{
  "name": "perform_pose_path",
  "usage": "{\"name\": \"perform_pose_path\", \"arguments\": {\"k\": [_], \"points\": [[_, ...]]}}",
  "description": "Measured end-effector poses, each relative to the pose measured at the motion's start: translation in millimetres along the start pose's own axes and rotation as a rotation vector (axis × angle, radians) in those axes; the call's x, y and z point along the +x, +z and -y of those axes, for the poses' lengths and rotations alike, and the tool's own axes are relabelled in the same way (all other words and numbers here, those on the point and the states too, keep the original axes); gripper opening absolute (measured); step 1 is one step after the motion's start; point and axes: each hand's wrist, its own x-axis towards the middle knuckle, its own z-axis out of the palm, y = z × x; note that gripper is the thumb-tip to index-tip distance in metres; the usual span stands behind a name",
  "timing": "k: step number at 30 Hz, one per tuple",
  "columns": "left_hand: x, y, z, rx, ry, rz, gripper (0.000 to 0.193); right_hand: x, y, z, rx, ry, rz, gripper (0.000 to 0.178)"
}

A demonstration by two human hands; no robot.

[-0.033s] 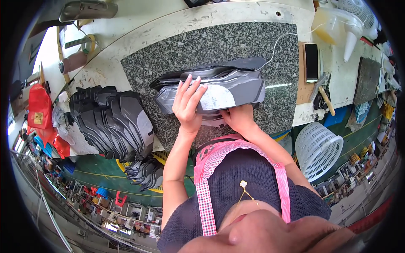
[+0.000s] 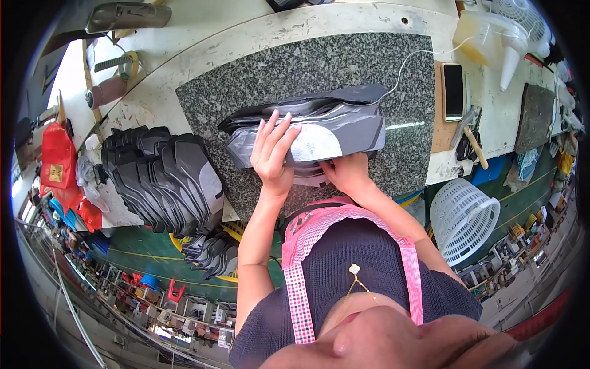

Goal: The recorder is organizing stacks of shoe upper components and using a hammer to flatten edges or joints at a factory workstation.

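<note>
A bundle of layered grey and black shaped sheet pieces (image 2: pixel 362 126), which look like shoe upper parts, lies on a speckled stone slab (image 2: pixel 295 67). A pale whitish patch covers the middle of the top piece. My left hand (image 2: pixel 273 150) rests on its left part, fingers stretched out and spread over the surface; the thumb is mostly hidden. At the near edge, my right hand (image 2: pixel 350 172) reaches in below the top piece, so most of its fingers are out of sight. Under that edge, a lighter printed piece (image 2: pixel 310 176) shows between my hands.
Left of the slab, several similar grey pieces (image 2: pixel 163 175) overlap in a pile, with more (image 2: pixel 212 252) lower down. On the right are a phone (image 2: pixel 453 92), a wooden-handled hammer (image 2: pixel 476 147) and a white basket (image 2: pixel 464 221). A thin white cord (image 2: pixel 402 64) crosses the slab.
</note>
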Motion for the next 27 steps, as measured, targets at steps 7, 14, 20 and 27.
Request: {"name": "perform_pose_path", "arguments": {"k": [7, 14, 20, 27], "points": [[37, -41, -24, -0.126, -0.069, -0.487, 0.027, 7, 6, -1, 0.171, -0.170, -0.098, 0.049], [29, -51, -23, 0.272, 0.307, -0.224, 0.023, -5, -23, -9, 1.018, -0.240, -0.036, 0.052], [-11, -3, -21, 0.376, 0.464, -0.138, 0.026, -7, -49, 1, 2.043, 0.303, 0.068, 0.019], [-71, 9, -47, -0.040, 0.420, 0.020, 0.035, -13, -59, -26, 2.070, 0.373, 0.024, 0.021]]}}
